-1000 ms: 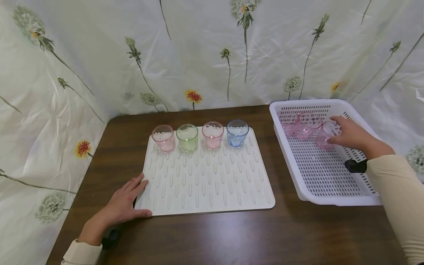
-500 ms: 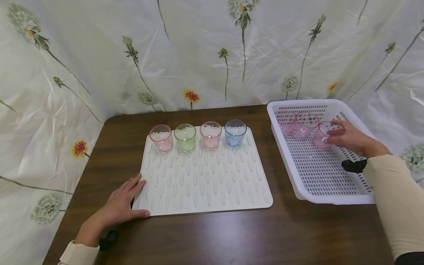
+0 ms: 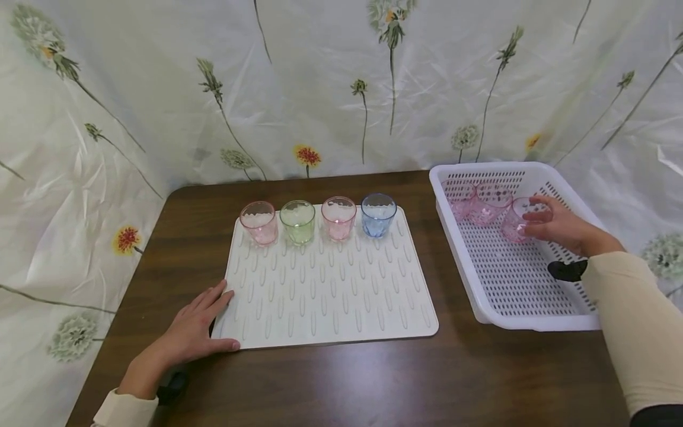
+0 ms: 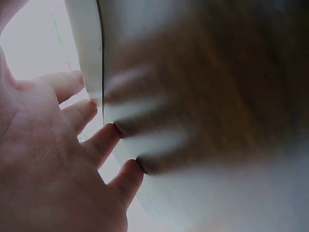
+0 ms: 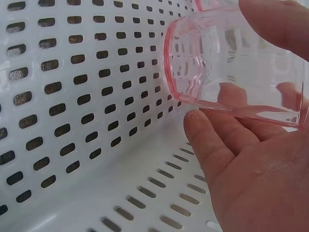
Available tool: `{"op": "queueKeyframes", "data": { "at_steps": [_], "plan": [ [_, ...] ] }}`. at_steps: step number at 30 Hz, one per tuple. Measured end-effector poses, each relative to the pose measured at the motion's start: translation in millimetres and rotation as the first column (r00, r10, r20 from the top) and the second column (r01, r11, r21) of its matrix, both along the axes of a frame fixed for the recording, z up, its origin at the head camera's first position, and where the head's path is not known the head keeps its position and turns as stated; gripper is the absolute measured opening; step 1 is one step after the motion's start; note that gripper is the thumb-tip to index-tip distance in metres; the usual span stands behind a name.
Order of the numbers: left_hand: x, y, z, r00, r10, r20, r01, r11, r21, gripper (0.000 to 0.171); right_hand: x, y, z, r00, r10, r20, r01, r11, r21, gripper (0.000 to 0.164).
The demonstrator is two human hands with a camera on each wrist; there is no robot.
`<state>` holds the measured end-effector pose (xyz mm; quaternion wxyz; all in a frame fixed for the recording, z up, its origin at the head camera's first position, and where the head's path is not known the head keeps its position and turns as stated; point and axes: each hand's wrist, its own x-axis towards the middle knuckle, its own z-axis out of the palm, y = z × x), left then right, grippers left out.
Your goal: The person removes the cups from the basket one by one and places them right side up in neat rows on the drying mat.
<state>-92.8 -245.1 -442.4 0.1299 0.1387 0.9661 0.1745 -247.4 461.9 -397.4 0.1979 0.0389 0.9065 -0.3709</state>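
Note:
My right hand point(image 3: 568, 228) is inside the white basket, gripping a pink-tinted glass point(image 3: 513, 228). In the right wrist view the glass point(image 5: 227, 63) appears sideways, thumb over one side and fingers along the other. Two more pink glasses, one point(image 3: 488, 207) beside it and one point(image 3: 458, 201) in the far left corner, stand in the basket. My left hand point(image 3: 187, 335) lies with spread fingers at the near left corner of a white ridged mat point(image 3: 331, 296), fingertips on its edge. Along the mat's far edge stand a pink glass point(image 3: 259, 225), a green glass point(image 3: 299, 224), another pink glass point(image 3: 338, 220) and a blue glass point(image 3: 379, 218).
The slotted plastic basket point(image 3: 460, 261) sits on the right of the dark wooden table point(image 3: 341, 379), its raised walls surrounding my right hand. A flower-printed sheet point(image 3: 320, 89) hangs behind and to the left of the table.
My right hand has shifted slightly left, its fingers reaching further over the pink glass. The left hand and the glasses on the mat stay put; the view has moved a little.

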Motion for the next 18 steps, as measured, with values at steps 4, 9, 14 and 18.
{"op": "queueKeyframes", "data": {
  "at_steps": [4,9,14,18],
  "plan": [
    [0.3,-1,-0.5,1.0,-0.006,-0.002,0.006,1.0,-0.009,0.101,1.5,-1,-0.7,1.0,0.01,0.005,-0.01,1.0,-0.003,0.104],
    [-1.0,0,-0.1,1.0,-0.002,0.006,0.002,1.0,-0.008,0.102,1.9,-1,4.2,1.0,0.015,0.003,-0.015,1.0,0.02,0.106],
    [-1.1,-1,0.8,1.0,0.006,0.019,-0.006,1.0,-0.01,0.102,-0.5,-1,12.6,0.999,0.044,-0.016,-0.043,0.996,0.075,0.108],
    [-2.1,-1,0.4,1.0,0.006,0.016,-0.006,1.0,-0.012,0.102,1.2,2,26.6,0.997,0.076,-0.035,-0.072,0.993,0.095,0.107]
  ]
}}
